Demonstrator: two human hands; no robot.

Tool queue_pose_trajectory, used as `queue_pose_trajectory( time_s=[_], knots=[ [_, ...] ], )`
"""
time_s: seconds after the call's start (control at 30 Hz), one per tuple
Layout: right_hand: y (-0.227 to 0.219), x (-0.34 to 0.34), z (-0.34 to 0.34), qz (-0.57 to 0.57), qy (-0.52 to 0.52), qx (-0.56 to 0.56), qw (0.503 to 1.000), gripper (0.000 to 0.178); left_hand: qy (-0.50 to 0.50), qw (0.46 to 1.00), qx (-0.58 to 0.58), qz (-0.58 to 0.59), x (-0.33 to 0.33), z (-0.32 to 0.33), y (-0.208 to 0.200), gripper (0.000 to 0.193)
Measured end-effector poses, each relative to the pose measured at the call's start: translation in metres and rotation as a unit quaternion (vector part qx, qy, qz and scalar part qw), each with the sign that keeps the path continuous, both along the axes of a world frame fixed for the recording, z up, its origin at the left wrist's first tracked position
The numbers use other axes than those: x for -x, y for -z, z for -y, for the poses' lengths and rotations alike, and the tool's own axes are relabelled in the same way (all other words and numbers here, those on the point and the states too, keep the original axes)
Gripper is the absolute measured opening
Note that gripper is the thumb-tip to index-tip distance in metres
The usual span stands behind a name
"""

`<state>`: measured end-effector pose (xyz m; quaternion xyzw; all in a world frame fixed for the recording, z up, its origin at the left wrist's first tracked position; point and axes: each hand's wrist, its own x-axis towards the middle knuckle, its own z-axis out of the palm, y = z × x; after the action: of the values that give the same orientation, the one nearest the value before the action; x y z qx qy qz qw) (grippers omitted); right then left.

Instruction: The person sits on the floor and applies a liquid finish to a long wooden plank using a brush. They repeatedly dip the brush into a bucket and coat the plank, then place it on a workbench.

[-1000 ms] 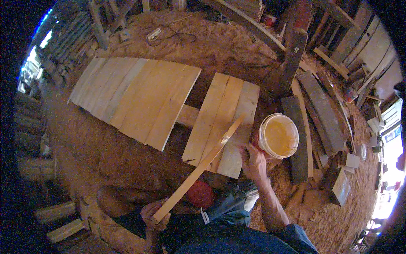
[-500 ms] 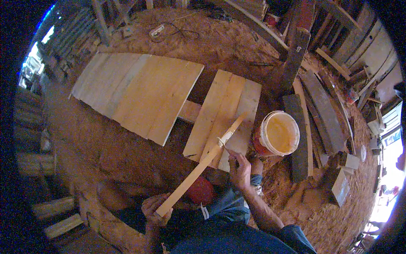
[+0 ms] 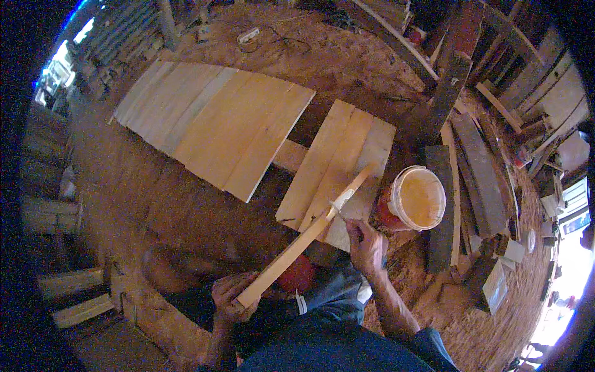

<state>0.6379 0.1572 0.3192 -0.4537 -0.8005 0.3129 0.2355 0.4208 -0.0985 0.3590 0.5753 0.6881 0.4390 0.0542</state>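
Note:
My left hand [image 3: 228, 296] is closed around the near end of a long, narrow wooden strip [image 3: 285, 260]. The strip slants away to the right, its far part above a narrow panel of joined boards [image 3: 322, 164]. My right hand [image 3: 369, 248] pinches a small, thin tool [image 3: 339, 214], its exact kind too small to make out. The tool's tip is at the strip's upper half, where a pale, wet-looking smear [image 3: 343, 199] shows. Right of the strip stands a reddish bucket [image 3: 390, 214] with a white rim and yellowish contents [image 3: 421, 195].
A wider board panel [image 3: 229, 136] lies at the left, with a wood piece [image 3: 290, 156] between the panels. Dark planks [image 3: 439, 211] and wood blocks [image 3: 496, 288] lie at the right. A post [image 3: 449, 93] rises behind. A power strip [image 3: 249, 35] with a cable lies at the back.
The whole view has shifted a little, so the panels and bucket appear farther right. Both hands keep their grips, and the tool stays at about the same place along the strip.

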Motion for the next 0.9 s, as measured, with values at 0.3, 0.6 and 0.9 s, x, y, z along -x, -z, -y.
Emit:
queue_pose_trajectory(
  time_s=[0.3, 0.6, 0.9],
  knots=[
    [-0.011, 0.009, 0.064, -0.071, -0.018, -0.045, 0.996, 0.013, 0.003, 1.000, -0.028, -0.007, -0.005, 0.002, 0.004, 0.040],
    [-0.042, 0.009, 0.036, -0.032, 0.013, 0.005, 0.999, 0.014, 0.017, 0.999, -0.031, 0.005, -0.006, -0.002, -0.002, 0.044],
    [-0.046, -0.003, 0.100, -0.064, -0.113, 0.042, 0.991, 0.011, -0.004, 1.000, 0.026, 0.001, -0.008, 0.007, -0.002, 0.049]
  ],
)
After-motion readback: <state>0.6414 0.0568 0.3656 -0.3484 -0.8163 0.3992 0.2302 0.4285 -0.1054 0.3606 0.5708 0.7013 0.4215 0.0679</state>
